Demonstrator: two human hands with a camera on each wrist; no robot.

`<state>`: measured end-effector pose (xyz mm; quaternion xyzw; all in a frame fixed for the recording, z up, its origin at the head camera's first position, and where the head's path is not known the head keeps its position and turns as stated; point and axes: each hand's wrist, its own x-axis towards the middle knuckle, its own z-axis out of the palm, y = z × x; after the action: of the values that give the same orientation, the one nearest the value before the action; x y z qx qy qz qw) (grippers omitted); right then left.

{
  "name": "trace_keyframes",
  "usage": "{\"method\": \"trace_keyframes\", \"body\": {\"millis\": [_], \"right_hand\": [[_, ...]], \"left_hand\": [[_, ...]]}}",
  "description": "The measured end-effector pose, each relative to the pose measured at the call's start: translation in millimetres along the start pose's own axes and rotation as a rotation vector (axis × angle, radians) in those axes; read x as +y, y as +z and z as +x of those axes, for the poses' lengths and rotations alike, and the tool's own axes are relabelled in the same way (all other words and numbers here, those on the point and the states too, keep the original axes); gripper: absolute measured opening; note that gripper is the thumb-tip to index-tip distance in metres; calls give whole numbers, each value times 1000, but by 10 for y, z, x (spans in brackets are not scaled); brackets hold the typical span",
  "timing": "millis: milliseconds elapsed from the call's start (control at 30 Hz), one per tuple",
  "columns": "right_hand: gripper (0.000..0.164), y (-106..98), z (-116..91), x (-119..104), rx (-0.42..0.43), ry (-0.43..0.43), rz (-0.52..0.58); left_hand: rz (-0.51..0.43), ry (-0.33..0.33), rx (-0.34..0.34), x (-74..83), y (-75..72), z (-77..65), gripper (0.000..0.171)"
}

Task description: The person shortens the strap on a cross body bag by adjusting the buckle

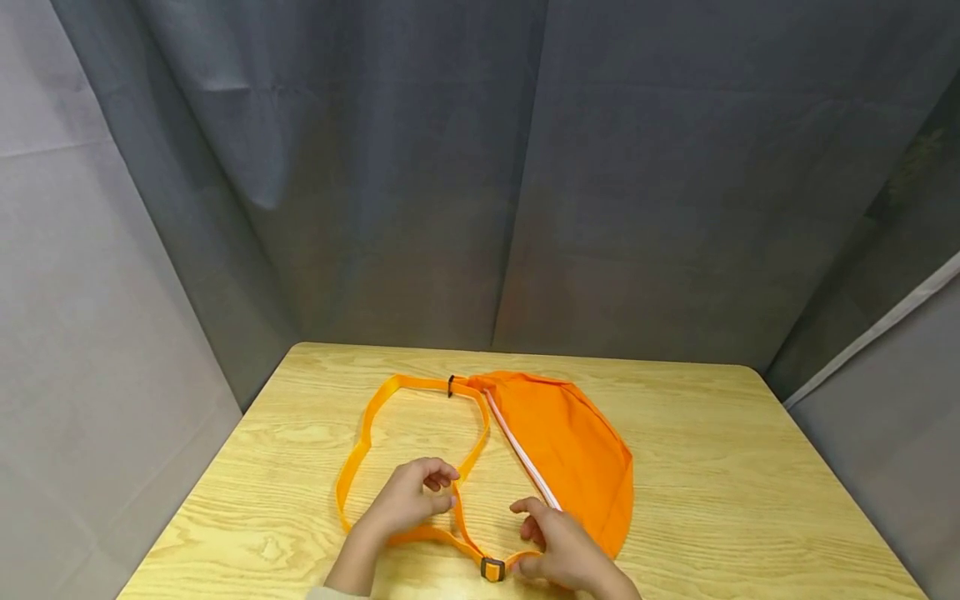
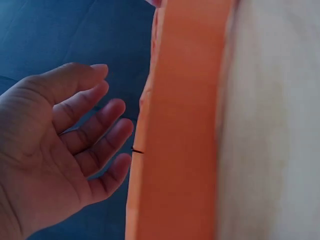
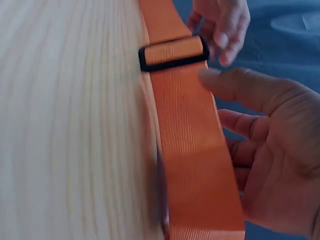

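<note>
An orange bag (image 1: 570, 450) with a white zipper (image 1: 522, 451) lies flat on the table, its long orange strap (image 1: 364, 425) looped out to the left. My left hand (image 1: 408, 497) hovers over the strap loop, its fingers loosely bent and nothing between them. In the left wrist view the strap (image 2: 185, 120) passes close beside those fingers. By the bag's lower corner is my right hand (image 1: 561, 550), thumb and index finger apart. Its thumb (image 3: 235, 86) touches or nearly touches the strap near the black buckle (image 3: 175, 64); some fingertips are hidden behind the strap.
The wooden table (image 1: 735, 483) has a back edge along a grey curtain (image 1: 405, 208). Pale fabric panels (image 1: 97, 333) stand at the left and right sides. A small dark slider (image 1: 451, 386) sits on the strap near the bag's top corner.
</note>
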<state>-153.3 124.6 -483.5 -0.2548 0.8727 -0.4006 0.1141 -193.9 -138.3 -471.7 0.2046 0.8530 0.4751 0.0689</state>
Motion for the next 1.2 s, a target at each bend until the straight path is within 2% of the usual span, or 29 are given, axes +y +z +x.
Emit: {"method": "trace_keyframes", "body": {"millis": [267, 467, 567, 733, 967, 1200], "right_hand": [[58, 106, 24, -213, -85, 23, 74], [50, 157, 79, -201, -100, 5, 108], [46, 201, 95, -177, -104, 0, 109], [30, 266, 101, -146, -92, -17, 113], [15, 289, 116, -142, -68, 4, 127], [9, 283, 101, -145, -50, -42, 92]], "left_hand": [[62, -1, 145, 80, -154, 328, 21], [87, 13, 252, -42, -228, 665, 22], [103, -5, 285, -150, -248, 818, 22], [113, -44, 291, -303, -235, 961, 23], [31, -83, 220, -327, -155, 999, 29], [111, -115, 278, -445, -139, 1104, 28]]}}
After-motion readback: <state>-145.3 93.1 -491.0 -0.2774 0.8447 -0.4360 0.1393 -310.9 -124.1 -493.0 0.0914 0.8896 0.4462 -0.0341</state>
